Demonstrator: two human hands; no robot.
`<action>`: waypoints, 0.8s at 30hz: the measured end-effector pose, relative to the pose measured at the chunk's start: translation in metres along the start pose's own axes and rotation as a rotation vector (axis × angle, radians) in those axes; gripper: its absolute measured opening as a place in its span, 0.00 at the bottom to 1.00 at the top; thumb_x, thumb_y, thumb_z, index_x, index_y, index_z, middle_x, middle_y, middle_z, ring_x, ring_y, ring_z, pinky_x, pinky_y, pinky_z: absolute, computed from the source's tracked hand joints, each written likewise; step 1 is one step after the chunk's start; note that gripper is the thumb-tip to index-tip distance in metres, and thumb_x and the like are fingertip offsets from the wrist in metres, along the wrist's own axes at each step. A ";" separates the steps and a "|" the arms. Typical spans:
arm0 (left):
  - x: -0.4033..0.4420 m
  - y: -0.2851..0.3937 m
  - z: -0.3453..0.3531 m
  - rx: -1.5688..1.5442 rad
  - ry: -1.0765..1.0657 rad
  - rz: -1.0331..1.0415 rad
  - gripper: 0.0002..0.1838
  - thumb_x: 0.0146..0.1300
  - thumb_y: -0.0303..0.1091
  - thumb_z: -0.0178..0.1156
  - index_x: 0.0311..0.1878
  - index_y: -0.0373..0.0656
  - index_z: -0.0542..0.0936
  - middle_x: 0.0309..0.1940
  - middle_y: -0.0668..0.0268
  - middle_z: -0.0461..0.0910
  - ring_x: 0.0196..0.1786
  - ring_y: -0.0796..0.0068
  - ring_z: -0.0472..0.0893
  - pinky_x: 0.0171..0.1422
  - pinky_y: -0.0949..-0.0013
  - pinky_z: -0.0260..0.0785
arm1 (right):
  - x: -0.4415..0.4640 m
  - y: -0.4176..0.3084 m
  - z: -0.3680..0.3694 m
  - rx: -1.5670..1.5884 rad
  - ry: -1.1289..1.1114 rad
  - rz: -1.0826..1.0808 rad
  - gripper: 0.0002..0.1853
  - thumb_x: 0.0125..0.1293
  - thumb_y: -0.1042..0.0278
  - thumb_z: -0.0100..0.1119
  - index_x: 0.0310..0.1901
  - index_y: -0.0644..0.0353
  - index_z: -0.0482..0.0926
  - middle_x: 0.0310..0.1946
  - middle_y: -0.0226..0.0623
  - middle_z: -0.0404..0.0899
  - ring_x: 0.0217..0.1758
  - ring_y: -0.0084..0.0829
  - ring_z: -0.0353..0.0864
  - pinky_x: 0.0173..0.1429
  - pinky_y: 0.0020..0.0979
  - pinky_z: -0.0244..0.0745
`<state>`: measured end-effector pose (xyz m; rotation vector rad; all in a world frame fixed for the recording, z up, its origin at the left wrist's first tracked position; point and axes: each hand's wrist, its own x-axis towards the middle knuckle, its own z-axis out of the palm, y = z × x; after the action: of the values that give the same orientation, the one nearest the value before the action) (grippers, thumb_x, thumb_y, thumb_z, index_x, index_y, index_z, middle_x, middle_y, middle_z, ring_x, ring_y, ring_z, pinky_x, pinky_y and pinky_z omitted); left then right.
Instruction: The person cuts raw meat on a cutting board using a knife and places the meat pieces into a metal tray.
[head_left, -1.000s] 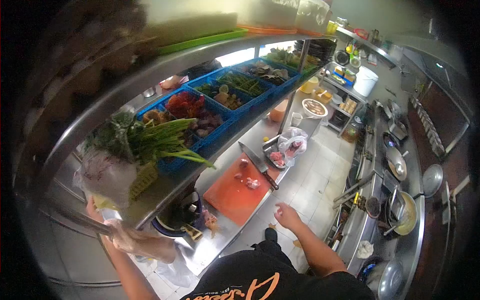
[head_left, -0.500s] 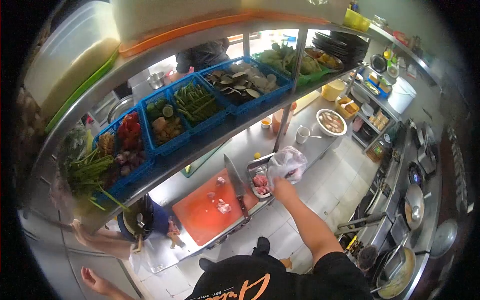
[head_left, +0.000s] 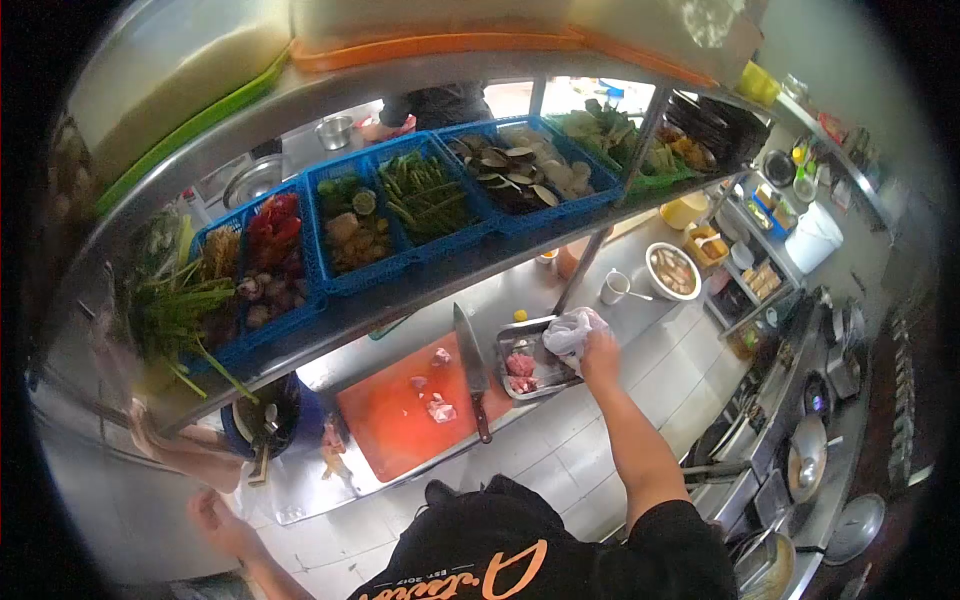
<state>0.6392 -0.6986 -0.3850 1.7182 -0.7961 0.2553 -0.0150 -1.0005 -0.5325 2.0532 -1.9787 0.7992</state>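
My right hand [head_left: 600,362] grips the gathered side of a clear plastic bag [head_left: 568,334] at the right end of a metal tray [head_left: 548,378]. Chunks of raw meat [head_left: 520,368] lie in the tray's left part. To its left, a large knife [head_left: 470,360] rests along the right edge of an orange cutting board [head_left: 385,410], which bears small meat pieces [head_left: 441,408]. At the lower left, my left hand [head_left: 215,522] is raised over the floor, its fingers loosely curled and apart, holding nothing.
A shelf with blue baskets [head_left: 345,268] of vegetables crosses above the counter. Below it stand a blue pot [head_left: 300,425], a white mug [head_left: 614,288] and a white bowl [head_left: 673,272]. Stoves with pans [head_left: 806,460] line the right. A co-worker [head_left: 440,108] is behind the shelf.
My right hand has reached from over the floor to the bag and moved it to the tray's right end. My left hand has come away from the lower left shelf area. The view has turned.
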 end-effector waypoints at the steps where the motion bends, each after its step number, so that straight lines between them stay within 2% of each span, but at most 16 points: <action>1: -0.009 -0.014 0.014 -0.038 -0.067 0.046 0.09 0.68 0.22 0.55 0.50 0.32 0.78 0.46 0.62 0.78 0.53 0.66 0.76 0.63 0.65 0.68 | 0.006 0.005 -0.002 0.040 0.014 0.003 0.07 0.68 0.69 0.58 0.44 0.60 0.78 0.43 0.48 0.80 0.47 0.53 0.77 0.53 0.52 0.70; 2: -0.016 -0.022 0.022 -0.072 -0.133 0.089 0.08 0.67 0.21 0.56 0.49 0.33 0.78 0.46 0.61 0.78 0.53 0.65 0.76 0.63 0.64 0.67 | 0.016 0.005 -0.011 0.081 0.023 0.005 0.07 0.69 0.69 0.58 0.44 0.61 0.78 0.42 0.49 0.79 0.47 0.54 0.77 0.53 0.52 0.70; 3: -0.029 0.004 0.035 -0.152 -0.197 -0.078 0.05 0.66 0.22 0.58 0.44 0.34 0.78 0.45 0.59 0.78 0.51 0.61 0.76 0.63 0.62 0.66 | 0.028 0.003 -0.019 0.126 0.031 0.007 0.07 0.69 0.69 0.58 0.44 0.61 0.78 0.41 0.50 0.79 0.47 0.54 0.77 0.52 0.52 0.70; 6: -0.064 0.029 0.060 -0.070 -0.233 0.205 0.05 0.64 0.19 0.59 0.41 0.38 0.76 0.43 0.58 0.76 0.51 0.58 0.75 0.62 0.60 0.66 | 0.062 0.013 -0.023 0.139 0.160 -0.128 0.07 0.72 0.70 0.55 0.45 0.64 0.76 0.40 0.51 0.79 0.47 0.56 0.76 0.53 0.51 0.71; 8: -0.072 0.062 0.062 0.006 -0.183 0.382 0.10 0.61 0.15 0.59 0.42 0.40 0.76 0.45 0.59 0.75 0.52 0.58 0.74 0.63 0.60 0.65 | 0.093 -0.013 -0.055 0.235 0.056 -0.094 0.08 0.74 0.69 0.53 0.46 0.65 0.76 0.43 0.54 0.79 0.49 0.57 0.77 0.54 0.49 0.71; 9: -0.076 0.061 0.060 0.015 -0.130 0.399 0.11 0.60 0.14 0.58 0.43 0.39 0.76 0.47 0.58 0.74 0.54 0.58 0.74 0.64 0.59 0.65 | 0.108 -0.029 -0.071 0.283 0.010 -0.079 0.08 0.75 0.69 0.52 0.47 0.65 0.76 0.44 0.55 0.79 0.50 0.57 0.78 0.54 0.49 0.71; 13: -0.089 0.085 0.066 -0.095 0.009 0.357 0.13 0.62 0.12 0.53 0.46 0.38 0.76 0.49 0.59 0.72 0.54 0.63 0.74 0.62 0.64 0.66 | 0.145 -0.074 -0.076 0.512 0.044 -0.102 0.08 0.73 0.70 0.52 0.46 0.67 0.77 0.41 0.56 0.80 0.46 0.60 0.77 0.52 0.53 0.71; 14: -0.095 0.085 0.070 -0.122 -0.028 0.312 0.14 0.60 0.11 0.53 0.46 0.38 0.76 0.48 0.59 0.72 0.54 0.64 0.73 0.61 0.65 0.66 | 0.154 -0.079 -0.068 0.534 0.032 -0.118 0.09 0.73 0.70 0.51 0.46 0.67 0.77 0.41 0.56 0.80 0.46 0.60 0.78 0.52 0.53 0.72; 15: -0.103 0.101 0.080 -0.225 -0.020 0.237 0.13 0.55 0.11 0.55 0.42 0.37 0.76 0.44 0.57 0.74 0.51 0.61 0.74 0.60 0.64 0.67 | 0.162 -0.085 -0.056 0.558 0.019 -0.130 0.10 0.74 0.70 0.50 0.46 0.67 0.77 0.42 0.56 0.81 0.47 0.61 0.78 0.52 0.53 0.72; 16: -0.111 0.099 0.089 -0.291 -0.083 0.197 0.13 0.54 0.11 0.56 0.40 0.37 0.77 0.42 0.58 0.75 0.49 0.63 0.75 0.58 0.65 0.67 | 0.173 -0.092 -0.037 0.521 0.205 -0.296 0.11 0.74 0.70 0.48 0.48 0.66 0.78 0.45 0.57 0.81 0.48 0.61 0.79 0.53 0.55 0.72; 18: -0.126 0.122 0.119 -0.118 -0.257 0.227 0.10 0.56 0.14 0.60 0.40 0.37 0.79 0.38 0.58 0.78 0.43 0.61 0.79 0.51 0.63 0.73 | 0.181 -0.099 -0.018 0.403 0.082 -0.317 0.12 0.74 0.70 0.48 0.51 0.65 0.78 0.49 0.57 0.81 0.51 0.60 0.79 0.55 0.54 0.73; 19: -0.134 0.124 0.138 -0.108 -0.376 0.254 0.11 0.58 0.15 0.61 0.43 0.39 0.81 0.40 0.56 0.80 0.46 0.60 0.81 0.50 0.63 0.75 | 0.183 -0.099 -0.008 0.340 0.016 -0.331 0.13 0.73 0.70 0.48 0.52 0.65 0.79 0.51 0.57 0.81 0.52 0.60 0.79 0.56 0.54 0.73; 20: -0.140 0.130 0.154 -0.051 -0.559 0.274 0.12 0.61 0.20 0.61 0.47 0.40 0.83 0.45 0.56 0.81 0.49 0.60 0.82 0.54 0.62 0.75 | 0.187 -0.087 0.035 0.282 0.024 -0.390 0.14 0.73 0.69 0.49 0.54 0.63 0.79 0.53 0.55 0.81 0.55 0.58 0.78 0.60 0.51 0.72; 21: -0.154 0.134 0.171 0.036 -0.800 0.020 0.12 0.64 0.26 0.61 0.50 0.41 0.83 0.50 0.57 0.81 0.52 0.59 0.82 0.59 0.60 0.74 | 0.187 -0.088 0.050 0.129 0.064 -0.507 0.13 0.72 0.69 0.50 0.53 0.62 0.80 0.53 0.55 0.81 0.56 0.57 0.78 0.62 0.50 0.72; 22: -0.166 0.132 0.196 0.112 -0.912 0.098 0.12 0.66 0.30 0.59 0.51 0.43 0.83 0.53 0.57 0.81 0.56 0.56 0.80 0.62 0.58 0.73 | 0.188 -0.090 0.061 -0.025 0.111 -0.623 0.13 0.72 0.69 0.50 0.53 0.61 0.80 0.52 0.54 0.81 0.57 0.55 0.78 0.63 0.49 0.71; 24: -0.195 0.127 0.232 0.184 -0.910 0.481 0.13 0.64 0.30 0.61 0.51 0.43 0.82 0.53 0.56 0.81 0.58 0.53 0.78 0.63 0.57 0.73 | 0.183 -0.108 0.067 0.288 -0.019 -0.538 0.14 0.70 0.68 0.52 0.53 0.61 0.79 0.52 0.54 0.81 0.59 0.52 0.78 0.66 0.49 0.69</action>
<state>0.3602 -0.8525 -0.4667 1.7747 -1.9064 -0.1680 0.1009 -1.1819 -0.4733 2.5842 -1.2600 0.9745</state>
